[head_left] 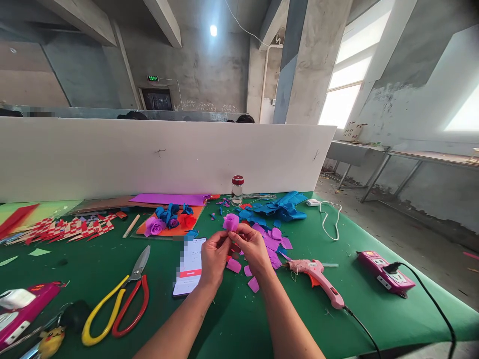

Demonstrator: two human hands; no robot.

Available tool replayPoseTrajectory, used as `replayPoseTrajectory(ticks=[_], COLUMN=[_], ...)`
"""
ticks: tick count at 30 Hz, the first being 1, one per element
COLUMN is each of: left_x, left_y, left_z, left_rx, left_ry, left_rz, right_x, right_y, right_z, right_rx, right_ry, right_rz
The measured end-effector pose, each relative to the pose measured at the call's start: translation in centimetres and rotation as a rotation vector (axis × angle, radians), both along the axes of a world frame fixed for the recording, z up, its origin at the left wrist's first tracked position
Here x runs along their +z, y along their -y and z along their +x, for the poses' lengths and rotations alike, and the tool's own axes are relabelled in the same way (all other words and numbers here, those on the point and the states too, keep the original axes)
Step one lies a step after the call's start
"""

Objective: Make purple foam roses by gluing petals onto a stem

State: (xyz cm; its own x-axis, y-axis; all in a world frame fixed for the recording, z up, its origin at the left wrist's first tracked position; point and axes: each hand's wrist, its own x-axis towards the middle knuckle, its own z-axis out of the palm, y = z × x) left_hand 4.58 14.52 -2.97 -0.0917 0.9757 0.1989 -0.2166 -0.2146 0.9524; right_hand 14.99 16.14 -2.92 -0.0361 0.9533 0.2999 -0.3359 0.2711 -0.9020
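Note:
Between my two hands, over the green table (160, 319), is a small purple paper flower (231, 222). My left hand (216, 259) pinches its base from the left. My right hand (251, 248) closes on the same base from the right, and the fingertips of both hands meet there. Loose purple paper petals (272, 243) lie beside and beneath my right hand. A phone (190, 268) with a lit screen rests just left of my left hand. To the right lies a pink hot glue gun (318, 279), its nozzle toward the petals.
Scissors (129, 294) lie left of the phone. Finished paper flowers (168, 218) sit on orange paper. Blue crepe paper (282, 207) and a red-lidded jar (237, 190) stand near the white partition (168, 154). A magenta power strip (385, 271) trails a black cable at right.

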Motion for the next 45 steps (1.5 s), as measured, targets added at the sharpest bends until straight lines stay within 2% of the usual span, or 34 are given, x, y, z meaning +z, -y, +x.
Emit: replayPoseTrajectory(ticks=[3, 5, 7, 10, 12, 14, 19, 23, 28, 40, 45], left_x=[1.0, 1.7, 2.3, 2.9, 3.2, 3.5, 4.0, 4.0, 3.7, 3.4, 3.1], left_y=[-0.4, -1.0, -1.6, -2.0, -1.9, -1.5, -1.0, -1.1, -1.2, -1.3, -1.7], left_z=[-1.3, -2.7, -4.2, -5.6, -6.0, -6.1, -6.5, -6.9, -6.8, -6.5, -6.2], left_rx=[-0.022, 0.042, 0.032, -0.131, -0.223, -0.259, -0.274, -0.308, -0.286, -0.243, -0.207], left_ry=[-0.077, -0.053, -0.028, 0.013, 0.038, 0.052, 0.103, 0.055, 0.024, 0.088, 0.122], left_rz=[0.005, 0.030, -0.022, -0.128, -0.177, -0.196, -0.175, -0.156, -0.149, -0.093, -0.107], right_x=[0.5, 0.9, 1.1, 1.0, 0.7, 0.5, 0.1, 0.1, 0.1, 0.0, 0.0], right_y=[0.1, 0.4, 0.9, 1.6, 1.9, 1.9, 1.8, 1.8, 1.8, 1.5, 1.2], right_z=[1.0, 1.5, 1.6, 1.1, 0.7, 0.5, 0.7, 0.8, 0.8, 0.9, 1.0], right_rx=[-0.054, -0.023, 0.106, 0.340, 0.426, 0.460, 0.454, 0.432, 0.430, 0.390, 0.378], right_ry=[-0.002, -0.014, 0.010, 0.063, 0.071, 0.084, 0.141, 0.163, 0.169, 0.109, -0.016], right_rz=[0.050, 0.051, 0.029, -0.022, -0.060, -0.080, -0.080, -0.089, -0.094, -0.111, -0.170])
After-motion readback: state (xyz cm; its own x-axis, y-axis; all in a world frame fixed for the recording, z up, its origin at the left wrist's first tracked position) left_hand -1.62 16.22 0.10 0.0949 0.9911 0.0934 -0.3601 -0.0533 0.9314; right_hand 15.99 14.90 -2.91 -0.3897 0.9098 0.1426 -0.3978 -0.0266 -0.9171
